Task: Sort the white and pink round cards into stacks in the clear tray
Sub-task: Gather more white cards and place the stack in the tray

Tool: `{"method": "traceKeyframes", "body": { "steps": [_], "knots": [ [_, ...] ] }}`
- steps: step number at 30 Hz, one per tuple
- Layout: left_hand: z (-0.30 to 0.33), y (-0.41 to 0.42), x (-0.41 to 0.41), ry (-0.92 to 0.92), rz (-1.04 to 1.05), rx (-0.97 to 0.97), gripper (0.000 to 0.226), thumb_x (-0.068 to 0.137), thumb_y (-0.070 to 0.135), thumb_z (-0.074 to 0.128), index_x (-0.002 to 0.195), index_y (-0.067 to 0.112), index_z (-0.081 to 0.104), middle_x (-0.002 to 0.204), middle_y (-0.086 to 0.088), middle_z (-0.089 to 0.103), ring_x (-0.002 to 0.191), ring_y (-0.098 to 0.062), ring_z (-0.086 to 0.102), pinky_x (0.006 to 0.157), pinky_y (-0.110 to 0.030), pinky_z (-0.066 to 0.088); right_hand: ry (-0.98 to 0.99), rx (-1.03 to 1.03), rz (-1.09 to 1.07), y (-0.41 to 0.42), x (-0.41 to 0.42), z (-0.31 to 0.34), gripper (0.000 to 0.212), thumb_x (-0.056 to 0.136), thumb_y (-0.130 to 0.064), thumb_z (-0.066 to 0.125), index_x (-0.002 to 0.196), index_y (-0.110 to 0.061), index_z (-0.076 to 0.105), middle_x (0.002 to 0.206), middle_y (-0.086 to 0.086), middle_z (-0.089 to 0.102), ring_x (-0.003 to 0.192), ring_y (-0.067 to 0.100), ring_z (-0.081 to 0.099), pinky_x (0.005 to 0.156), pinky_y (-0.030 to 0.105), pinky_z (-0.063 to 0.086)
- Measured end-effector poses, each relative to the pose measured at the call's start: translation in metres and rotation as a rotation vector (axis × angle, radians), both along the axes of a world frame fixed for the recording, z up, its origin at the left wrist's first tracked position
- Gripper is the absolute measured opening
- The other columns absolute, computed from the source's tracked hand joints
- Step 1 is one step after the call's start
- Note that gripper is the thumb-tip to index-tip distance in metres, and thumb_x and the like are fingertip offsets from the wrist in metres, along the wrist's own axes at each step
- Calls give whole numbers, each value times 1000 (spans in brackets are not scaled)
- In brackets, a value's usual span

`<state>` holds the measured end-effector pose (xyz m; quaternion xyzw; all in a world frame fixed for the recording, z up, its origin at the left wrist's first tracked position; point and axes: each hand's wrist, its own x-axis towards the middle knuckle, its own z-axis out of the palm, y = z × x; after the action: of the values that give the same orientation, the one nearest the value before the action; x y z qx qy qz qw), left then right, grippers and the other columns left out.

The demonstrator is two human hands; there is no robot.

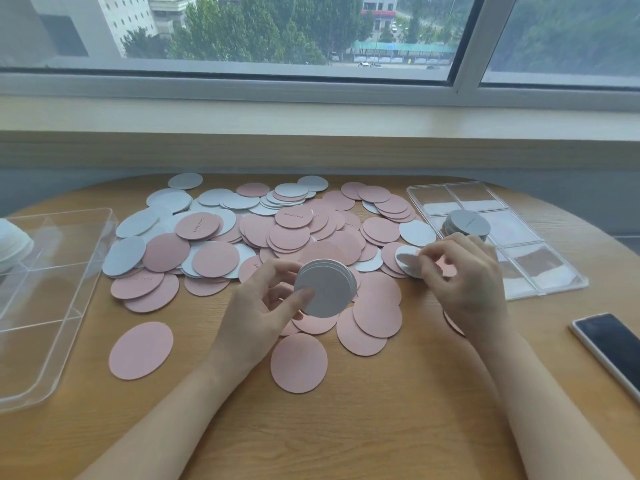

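Observation:
Several pink round cards [294, 233] and white round cards [166, 202] lie scattered and overlapping across the wooden table [433, 393]. My left hand [256, 313] grips a small stack of white cards [327, 289] by its edges, held above the pile. My right hand [464, 282] pinches a single white card [407, 261] at the right side of the pile. A clear tray [554, 271] with several compartments lies at the right; a stack of white cards [467, 223] leans in one compartment.
A larger clear bin [69, 271] stands at the left edge with white round things [14, 244] beyond it. A phone [609, 348] lies screen-up at the right. A window sill runs behind the table.

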<state>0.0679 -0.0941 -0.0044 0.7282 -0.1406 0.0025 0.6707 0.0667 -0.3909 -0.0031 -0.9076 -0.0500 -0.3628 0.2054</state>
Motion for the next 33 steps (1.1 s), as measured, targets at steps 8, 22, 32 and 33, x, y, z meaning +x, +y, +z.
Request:
{"method": "traceKeyframes", "body": {
  "steps": [8,22,32,33],
  "knots": [
    [-3,0,0,-5,-74,-16,24,89,6,75,107,16,64,96,-11,73,71,-22,69,68,-27,56,242,714,433,51,-16,11,12,92,1,67,88,-10,70,63,8,62,52,27,56,56,32,46],
    [-4,-1,1,19,-36,26,27,86,13,79,101,23,59,91,-7,75,73,-25,69,72,-42,57,463,740,643,66,-21,8,8,93,-5,67,96,-10,73,81,6,72,70,20,67,65,31,51],
    [-2,2,1,-16,32,76,33,75,48,77,102,34,64,93,-1,77,82,-25,70,79,-56,54,365,-109,-67,11,15,-21,32,82,-34,78,111,-24,69,116,-7,65,113,24,53,95,40,34],
    [-2,2,1,-15,34,77,32,75,48,78,101,35,63,93,-1,77,81,-23,70,78,-55,54,381,-125,-82,11,16,-23,34,81,-33,77,112,-23,69,117,-6,65,115,25,53,95,41,33]
  ]
}}
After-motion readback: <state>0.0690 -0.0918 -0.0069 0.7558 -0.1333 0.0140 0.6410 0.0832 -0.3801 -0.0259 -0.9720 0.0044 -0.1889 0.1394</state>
